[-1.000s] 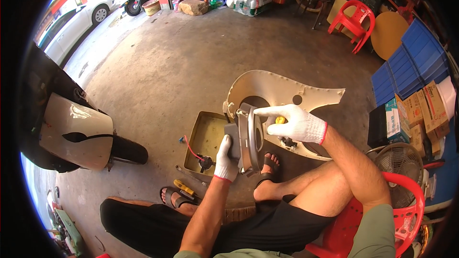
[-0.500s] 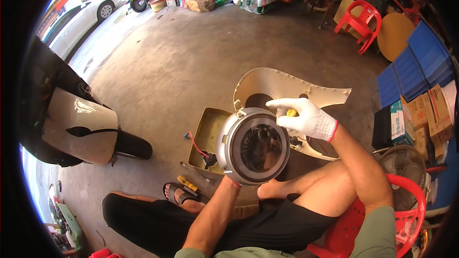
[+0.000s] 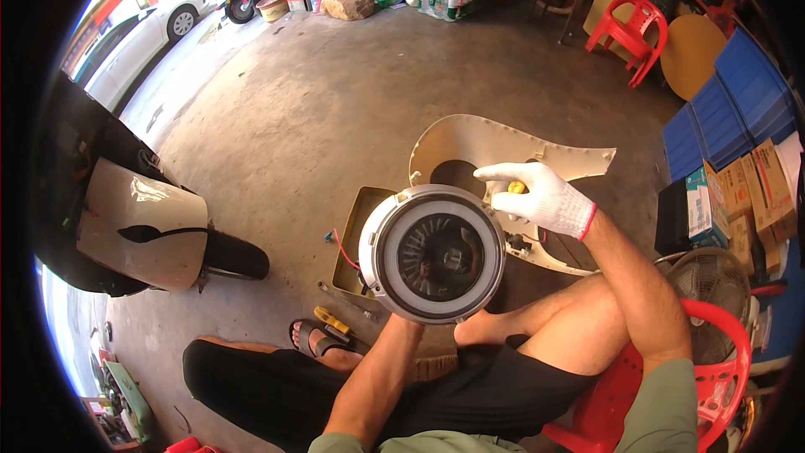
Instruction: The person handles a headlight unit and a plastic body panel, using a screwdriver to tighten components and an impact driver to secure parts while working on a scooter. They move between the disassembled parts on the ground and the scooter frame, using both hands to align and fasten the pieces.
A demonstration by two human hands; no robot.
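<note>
A round headlight (image 3: 449, 258) with a silver rim and dark glass is held up over my lap, its face turned up toward me. My left hand (image 3: 406, 325) supports it from behind and below; only the wrist shows, the fingers hidden. My right hand (image 3: 545, 198), in a white knit glove with a red cuff, is at the lamp's upper right rim. Its index finger stretches out to the left, while the other fingers close round a yellow-handled tool (image 3: 517, 188), mostly covered. A red wire (image 3: 345, 253) with a blue connector shows left of the lamp.
Behind the headlight lie a cream curved body panel (image 3: 470, 136) and a shallow tray (image 3: 345, 275). A yellow-handled tool (image 3: 330, 317) rests by my sandalled foot. A white scooter front (image 3: 142, 222) stands left. A fan (image 3: 711, 285), cardboard boxes (image 3: 759, 189) and blue bins (image 3: 721, 117) are right.
The headlight has turned so its glass faces me more squarely, and it has shifted slightly left. My gloved right hand stays beside its rim, fingers slightly rearranged.
</note>
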